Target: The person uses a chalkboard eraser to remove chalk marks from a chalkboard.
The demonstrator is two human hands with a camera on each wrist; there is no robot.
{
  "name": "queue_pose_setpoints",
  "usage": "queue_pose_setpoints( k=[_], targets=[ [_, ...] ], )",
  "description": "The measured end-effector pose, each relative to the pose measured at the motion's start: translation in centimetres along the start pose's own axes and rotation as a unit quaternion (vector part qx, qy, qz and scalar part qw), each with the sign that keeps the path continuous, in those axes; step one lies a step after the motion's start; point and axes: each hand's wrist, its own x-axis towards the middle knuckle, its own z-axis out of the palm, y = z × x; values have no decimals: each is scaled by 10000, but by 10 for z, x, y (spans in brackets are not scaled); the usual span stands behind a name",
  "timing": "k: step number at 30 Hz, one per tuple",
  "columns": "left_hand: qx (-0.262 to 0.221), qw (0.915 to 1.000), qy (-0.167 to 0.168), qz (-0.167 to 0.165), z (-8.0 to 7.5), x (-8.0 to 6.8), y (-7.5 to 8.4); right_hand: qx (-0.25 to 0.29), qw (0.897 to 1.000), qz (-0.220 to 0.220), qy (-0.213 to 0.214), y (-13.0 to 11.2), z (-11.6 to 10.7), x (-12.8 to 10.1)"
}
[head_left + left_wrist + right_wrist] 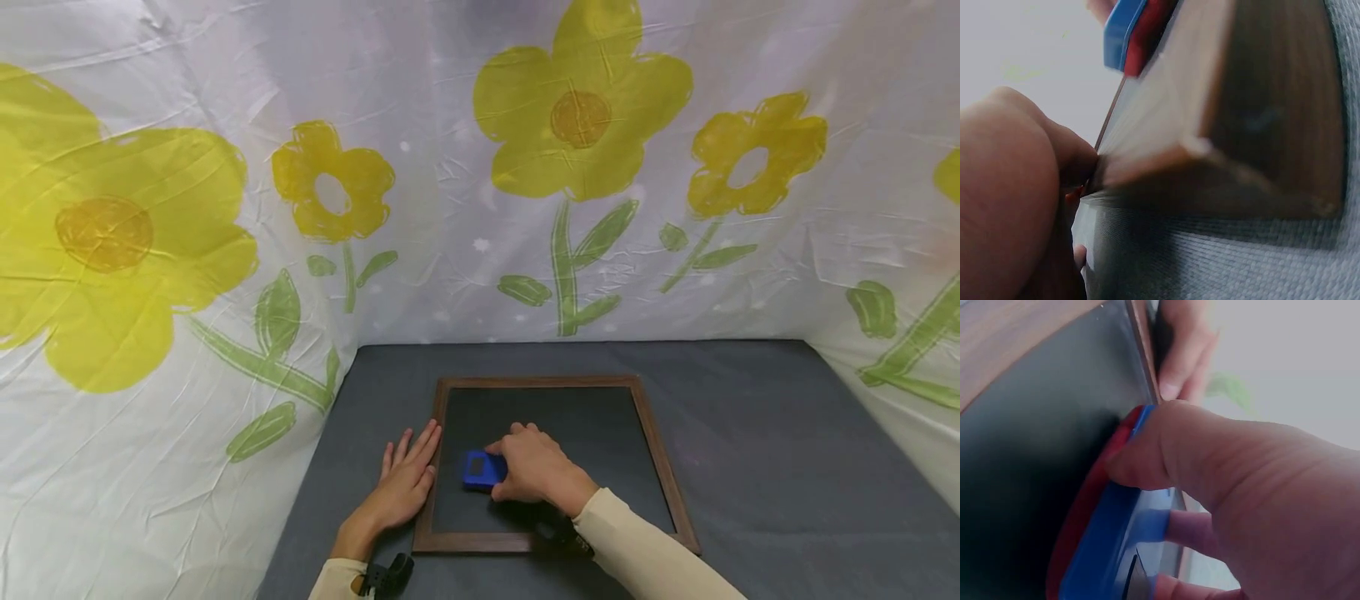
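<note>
A chalkboard (570,425) with a brown wooden frame lies on the dark grey tabletop. My right hand (536,467) grips a blue eraser (480,472) over the left part of the board. In the right wrist view, thumb and fingers hold the blue back of the eraser (1100,531), and its red felt side (1075,534) faces the board. My left hand (405,483) lies with straight fingers along the frame's left edge, the fingertips right at the wood. The left wrist view has the frame's near corner (1197,147) close up.
Dark grey cloth (780,450) covers the table around the board. White curtains with yellow flowers (581,121) hang at the back and both sides. Black straps with small devices (390,575) sit at the wrists.
</note>
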Motion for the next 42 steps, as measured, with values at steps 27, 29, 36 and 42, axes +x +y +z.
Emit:
queue_pose_setpoints(
  k=[27, 29, 36, 42],
  targets=[
    [-551, 9981, 57, 256, -7, -7, 1, 1224, 9569, 2337, 1213, 207, -101, -142],
    [-547, 9982, 8, 256, -5, -7, -3, 1221, 9562, 2391, 1166, 213, -91, -144],
    [-503, 9985, -17, 237, -3, -6, -4, 1126, 9531, 2598, 1069, 228, -58, -143],
    [-324, 9993, -160, -2, -1, -1, -2, 1128, 9474, 2806, 1044, 234, -40, -140]
  ],
)
